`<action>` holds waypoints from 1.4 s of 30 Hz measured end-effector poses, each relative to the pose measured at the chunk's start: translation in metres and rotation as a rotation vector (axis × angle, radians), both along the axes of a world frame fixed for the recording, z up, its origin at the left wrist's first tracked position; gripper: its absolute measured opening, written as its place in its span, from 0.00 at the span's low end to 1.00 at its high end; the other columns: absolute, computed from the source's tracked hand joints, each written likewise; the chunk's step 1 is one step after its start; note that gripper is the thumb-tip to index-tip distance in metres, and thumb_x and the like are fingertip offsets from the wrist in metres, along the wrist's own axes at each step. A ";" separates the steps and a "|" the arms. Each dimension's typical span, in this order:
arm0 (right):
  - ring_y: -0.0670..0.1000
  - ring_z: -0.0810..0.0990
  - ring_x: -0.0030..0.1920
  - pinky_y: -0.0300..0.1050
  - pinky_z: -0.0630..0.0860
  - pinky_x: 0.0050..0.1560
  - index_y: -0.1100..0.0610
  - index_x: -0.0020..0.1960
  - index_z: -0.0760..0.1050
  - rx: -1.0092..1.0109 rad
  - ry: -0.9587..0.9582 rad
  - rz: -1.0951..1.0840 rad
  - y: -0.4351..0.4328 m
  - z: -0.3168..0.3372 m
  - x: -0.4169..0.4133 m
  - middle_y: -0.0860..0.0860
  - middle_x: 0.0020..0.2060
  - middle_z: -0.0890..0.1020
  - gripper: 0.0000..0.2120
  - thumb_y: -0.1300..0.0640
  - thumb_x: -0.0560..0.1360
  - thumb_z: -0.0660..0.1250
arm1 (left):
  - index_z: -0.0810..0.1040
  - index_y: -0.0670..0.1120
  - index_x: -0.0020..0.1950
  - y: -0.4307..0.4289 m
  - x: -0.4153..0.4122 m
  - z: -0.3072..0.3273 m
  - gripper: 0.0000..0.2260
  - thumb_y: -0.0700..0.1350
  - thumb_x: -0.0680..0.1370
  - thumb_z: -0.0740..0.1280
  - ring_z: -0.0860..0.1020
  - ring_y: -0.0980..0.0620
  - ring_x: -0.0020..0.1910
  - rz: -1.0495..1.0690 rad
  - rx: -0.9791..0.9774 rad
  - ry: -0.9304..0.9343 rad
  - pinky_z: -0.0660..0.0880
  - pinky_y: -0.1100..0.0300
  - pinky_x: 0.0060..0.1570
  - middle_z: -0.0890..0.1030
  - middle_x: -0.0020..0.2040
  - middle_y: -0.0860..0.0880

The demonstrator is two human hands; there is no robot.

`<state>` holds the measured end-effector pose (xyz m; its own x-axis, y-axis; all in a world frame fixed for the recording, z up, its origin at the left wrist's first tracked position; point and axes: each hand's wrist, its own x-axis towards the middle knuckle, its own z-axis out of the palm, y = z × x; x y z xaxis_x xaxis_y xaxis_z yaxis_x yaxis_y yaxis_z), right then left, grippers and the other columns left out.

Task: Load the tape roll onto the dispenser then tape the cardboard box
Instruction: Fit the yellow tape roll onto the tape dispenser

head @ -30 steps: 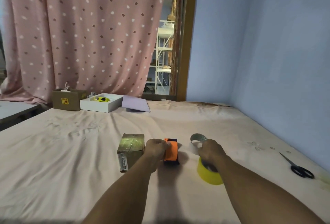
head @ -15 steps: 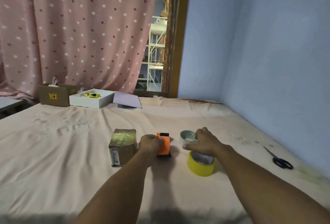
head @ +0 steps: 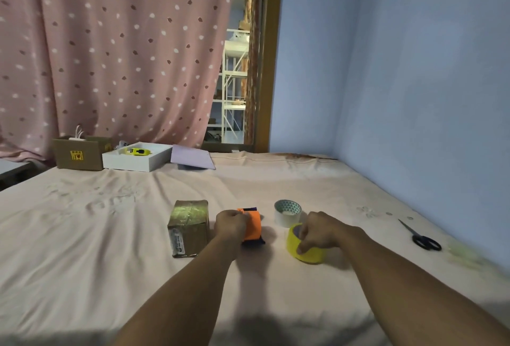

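Note:
A small brown cardboard box, partly wrapped in shiny tape, sits on the pink sheet. Just right of it lies the orange and dark blue tape dispenser, and my left hand is closed around its left side. Further right a yellow tape roll lies flat; my right hand grips its top rim with fingers curled over it. A clear tape roll with a patterned core stands just behind the yellow one.
Black scissors lie near the blue wall on the right. At the far edge stand a brown box, a white tray holding a yellow item, and a lilac sheet. A spotted pink curtain hangs behind.
My right hand moved off the clear roll and back onto the yellow roll, gripping its rim. My left hand stayed on the dispenser. The camera shifted slightly.

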<state>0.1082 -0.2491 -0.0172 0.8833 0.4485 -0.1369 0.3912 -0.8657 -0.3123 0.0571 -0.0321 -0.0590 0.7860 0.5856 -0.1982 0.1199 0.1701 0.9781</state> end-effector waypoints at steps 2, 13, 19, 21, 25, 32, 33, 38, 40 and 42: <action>0.50 0.83 0.43 0.42 0.73 0.39 0.60 0.38 0.85 0.139 0.005 -0.057 0.001 0.004 0.003 0.50 0.38 0.85 0.13 0.50 0.63 0.81 | 0.80 0.44 0.45 0.003 -0.002 0.000 0.03 0.41 0.78 0.72 0.81 0.36 0.59 0.008 0.000 0.012 0.79 0.41 0.63 0.83 0.57 0.38; 0.55 0.87 0.42 0.48 0.84 0.42 0.69 0.47 0.82 0.974 0.351 -0.186 0.044 -0.016 -0.008 0.59 0.43 0.86 0.12 0.58 0.74 0.77 | 0.83 0.43 0.43 0.003 -0.004 0.006 0.05 0.43 0.78 0.71 0.82 0.38 0.54 0.065 0.056 -0.002 0.80 0.48 0.60 0.82 0.46 0.42; 0.54 0.86 0.42 0.46 0.83 0.40 0.62 0.44 0.81 1.072 0.367 -0.212 0.059 -0.025 -0.007 0.58 0.43 0.85 0.07 0.59 0.77 0.74 | 0.85 0.40 0.58 0.001 -0.009 0.012 0.10 0.42 0.80 0.70 0.78 0.42 0.52 0.120 0.089 -0.028 0.78 0.51 0.58 0.83 0.54 0.40; 0.54 0.85 0.43 0.44 0.83 0.39 0.64 0.46 0.81 1.080 0.371 -0.204 0.059 -0.024 -0.004 0.58 0.43 0.85 0.08 0.59 0.77 0.73 | 0.84 0.40 0.57 0.005 -0.006 0.010 0.09 0.41 0.81 0.69 0.78 0.42 0.52 0.127 0.073 -0.052 0.76 0.54 0.54 0.82 0.52 0.41; 0.56 0.84 0.44 0.53 0.85 0.48 0.68 0.47 0.81 1.097 0.318 -0.203 0.060 -0.022 0.003 0.59 0.43 0.83 0.12 0.57 0.78 0.72 | 0.83 0.40 0.49 0.008 -0.002 0.012 0.06 0.41 0.81 0.68 0.77 0.43 0.48 0.139 0.075 -0.075 0.77 0.52 0.53 0.81 0.47 0.41; 0.57 0.82 0.44 0.54 0.84 0.51 0.58 0.37 0.78 1.109 0.339 -0.173 0.072 -0.021 -0.004 0.57 0.39 0.81 0.12 0.59 0.79 0.71 | 0.82 0.40 0.62 -0.002 -0.001 0.019 0.11 0.42 0.83 0.67 0.77 0.42 0.54 0.090 0.040 -0.083 0.74 0.55 0.54 0.81 0.55 0.41; 0.57 0.83 0.44 0.53 0.84 0.50 0.59 0.38 0.78 1.120 0.351 -0.180 0.073 -0.021 -0.004 0.57 0.40 0.82 0.12 0.59 0.79 0.70 | 0.82 0.39 0.62 -0.003 -0.002 0.018 0.11 0.42 0.82 0.67 0.77 0.42 0.54 0.077 0.033 -0.079 0.74 0.55 0.53 0.81 0.56 0.40; 0.59 0.86 0.51 0.51 0.84 0.47 0.63 0.51 0.82 1.073 0.420 -0.279 0.088 -0.028 -0.009 0.61 0.49 0.85 0.09 0.55 0.80 0.70 | 0.82 0.40 0.48 -0.004 -0.010 0.008 0.07 0.40 0.80 0.66 0.80 0.41 0.49 -0.010 -0.097 -0.072 0.80 0.49 0.52 0.84 0.52 0.37; 0.59 0.86 0.51 0.49 0.84 0.44 0.61 0.49 0.81 1.048 0.457 -0.303 0.093 -0.030 -0.013 0.60 0.50 0.86 0.10 0.53 0.79 0.71 | 0.82 0.38 0.51 -0.002 -0.012 0.000 0.11 0.45 0.80 0.67 0.80 0.43 0.42 -0.009 -0.155 -0.077 0.81 0.47 0.48 0.84 0.48 0.37; 0.58 0.87 0.51 0.47 0.82 0.41 0.58 0.50 0.80 1.013 0.523 -0.313 0.095 -0.030 -0.016 0.58 0.51 0.87 0.10 0.51 0.78 0.72 | 0.82 0.36 0.51 0.000 -0.017 -0.001 0.15 0.49 0.80 0.69 0.77 0.46 0.34 -0.021 -0.192 -0.107 0.77 0.57 0.36 0.80 0.38 0.42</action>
<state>0.0926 -0.1541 -0.0469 0.9160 0.3346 -0.2211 -0.1733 -0.1669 -0.9706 0.0404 -0.0322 -0.0600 0.8201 0.5283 -0.2197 0.0229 0.3534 0.9352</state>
